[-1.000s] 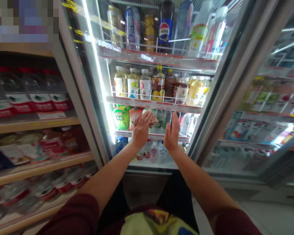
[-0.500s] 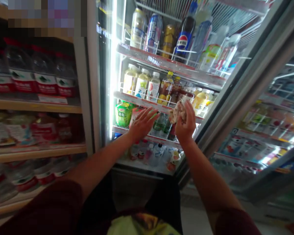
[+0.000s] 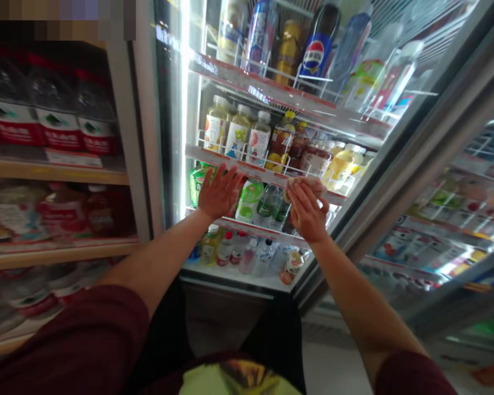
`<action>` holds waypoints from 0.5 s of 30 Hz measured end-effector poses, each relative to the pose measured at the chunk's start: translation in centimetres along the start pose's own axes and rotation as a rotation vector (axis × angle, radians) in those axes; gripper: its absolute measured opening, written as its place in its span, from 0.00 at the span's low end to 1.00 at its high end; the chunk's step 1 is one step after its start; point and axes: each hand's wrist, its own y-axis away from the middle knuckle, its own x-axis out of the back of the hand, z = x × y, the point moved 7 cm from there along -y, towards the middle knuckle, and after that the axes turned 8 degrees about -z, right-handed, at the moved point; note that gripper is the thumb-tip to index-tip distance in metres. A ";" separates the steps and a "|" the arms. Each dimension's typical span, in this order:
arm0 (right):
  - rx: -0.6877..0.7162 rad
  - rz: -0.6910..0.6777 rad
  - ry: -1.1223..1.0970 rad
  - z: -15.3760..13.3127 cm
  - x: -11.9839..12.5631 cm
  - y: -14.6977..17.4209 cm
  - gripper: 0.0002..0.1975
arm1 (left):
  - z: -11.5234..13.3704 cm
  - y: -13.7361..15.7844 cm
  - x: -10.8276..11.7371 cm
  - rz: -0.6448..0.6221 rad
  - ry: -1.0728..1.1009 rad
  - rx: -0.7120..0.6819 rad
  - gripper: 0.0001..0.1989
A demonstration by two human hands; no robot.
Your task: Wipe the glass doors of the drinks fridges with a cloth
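My left hand [image 3: 219,192] is held up with its fingers spread, in front of the shelf edge [image 3: 247,169] of a lit drinks cooler. Nothing is in it; green packs [image 3: 197,184] and a green-labelled bottle [image 3: 250,200] show on either side. A crumpled pale cloth [image 3: 313,185] is under the fingers of my right hand [image 3: 307,211], level with the same shelf edge. Bottles with fruit labels [image 3: 237,134] stand in a row just above both hands. Whether a glass pane lies between the hands and the bottles, I cannot tell.
Wooden shelves [image 3: 57,171] of red-labelled water bottles [image 3: 59,126] stand at the left. A slanted metal frame [image 3: 395,170] borders the cooler on the right, with more lit drinks beyond it. Small bottles [image 3: 226,249] fill the cooler's bottom shelf.
My left hand has shifted left and its fingers have spread upward. My right hand has tipped over flatter, with the cloth now spread under its fingers. The view has moved slightly closer.
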 end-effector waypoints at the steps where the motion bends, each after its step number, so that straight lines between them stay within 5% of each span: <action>1: -0.047 0.011 0.009 0.8 0.2 -0.2 0.25 | 0.0 0.0 0.0 -0.010 -0.006 0.007 0.29; 5: -0.175 0.056 0.045 1.1 -0.1 0.9 0.23 | -0.1 -0.2 -0.1 -0.040 0.001 0.028 0.29; 10: -0.087 0.053 0.076 -0.9 0.0 1.8 0.21 | 0.0 -0.3 0.2 -0.055 0.030 0.050 0.28; 15: -0.093 0.161 0.081 1.5 1.9 0.5 0.20 | -0.1 -0.3 0.3 -0.044 0.058 0.051 0.28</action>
